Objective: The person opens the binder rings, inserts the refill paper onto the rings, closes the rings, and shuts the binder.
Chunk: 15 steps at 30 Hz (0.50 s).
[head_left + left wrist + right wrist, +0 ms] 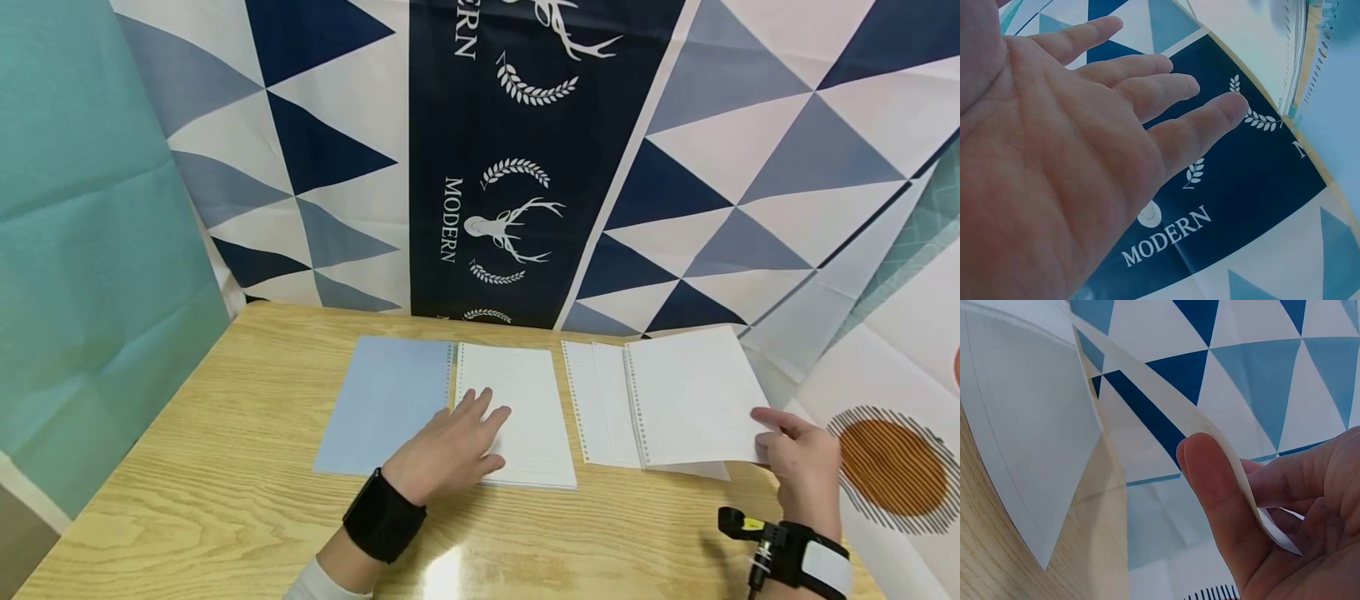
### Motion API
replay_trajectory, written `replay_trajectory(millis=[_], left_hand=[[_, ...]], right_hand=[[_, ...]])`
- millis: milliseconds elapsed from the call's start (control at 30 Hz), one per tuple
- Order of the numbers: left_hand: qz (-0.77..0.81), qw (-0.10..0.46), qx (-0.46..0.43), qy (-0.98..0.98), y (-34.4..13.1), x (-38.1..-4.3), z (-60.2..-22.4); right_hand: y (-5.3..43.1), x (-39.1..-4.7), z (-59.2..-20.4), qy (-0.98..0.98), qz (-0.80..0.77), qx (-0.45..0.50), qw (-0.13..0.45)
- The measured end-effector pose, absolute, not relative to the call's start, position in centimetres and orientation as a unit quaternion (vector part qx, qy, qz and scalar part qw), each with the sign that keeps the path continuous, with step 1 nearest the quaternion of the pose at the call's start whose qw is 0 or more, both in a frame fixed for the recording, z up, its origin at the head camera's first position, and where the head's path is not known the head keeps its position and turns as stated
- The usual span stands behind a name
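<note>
My right hand [806,458] pinches the right edge of a white loose-leaf sheet [693,396] between thumb and fingers. Small punched holes run down the sheet's left side. In the right wrist view the held sheet [1210,425] bends upward, and another white sheet [1029,425] lies below it on the table. With fingers spread, my left hand [450,446] is over a stack of white lined loose-leaf paper [525,417], overlapping its left part. The left wrist view shows the palm [1072,156] with nothing in it.
Left of the lined stack lies a light blue cover [390,400] with holes along its right edge. More punched white sheets [600,417] lie partly under the held one. The wooden table [225,467] ends at a patterned cloth [337,167] behind.
</note>
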<state>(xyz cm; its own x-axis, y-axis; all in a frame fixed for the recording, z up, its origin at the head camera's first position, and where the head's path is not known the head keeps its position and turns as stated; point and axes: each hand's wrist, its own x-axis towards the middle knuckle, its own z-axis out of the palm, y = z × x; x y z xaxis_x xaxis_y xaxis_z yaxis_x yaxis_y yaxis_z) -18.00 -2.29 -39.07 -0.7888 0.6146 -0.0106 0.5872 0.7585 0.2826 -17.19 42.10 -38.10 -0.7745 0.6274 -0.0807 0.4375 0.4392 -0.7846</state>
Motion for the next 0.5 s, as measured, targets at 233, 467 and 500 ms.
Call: replay_trajectory(millis=[233,467,500], left_hand=[[0.133,0.052,0.317,0.938,-2.45,-18.16,-38.87],[0.147,0.065,0.303,0.939,-3.06,-18.31,-38.37],[0.151,0.068,0.3,0.94,-3.21,-18.36,-38.33]], right_hand=[[42.0,-17.24,-37.98,-0.845,0.423,-0.31,0.107],[41.77,-17.16,-37.55,-0.853,0.413,-0.299,0.109],[41.73,-17.16,-37.49,-0.854,0.412,-0.298,0.109]])
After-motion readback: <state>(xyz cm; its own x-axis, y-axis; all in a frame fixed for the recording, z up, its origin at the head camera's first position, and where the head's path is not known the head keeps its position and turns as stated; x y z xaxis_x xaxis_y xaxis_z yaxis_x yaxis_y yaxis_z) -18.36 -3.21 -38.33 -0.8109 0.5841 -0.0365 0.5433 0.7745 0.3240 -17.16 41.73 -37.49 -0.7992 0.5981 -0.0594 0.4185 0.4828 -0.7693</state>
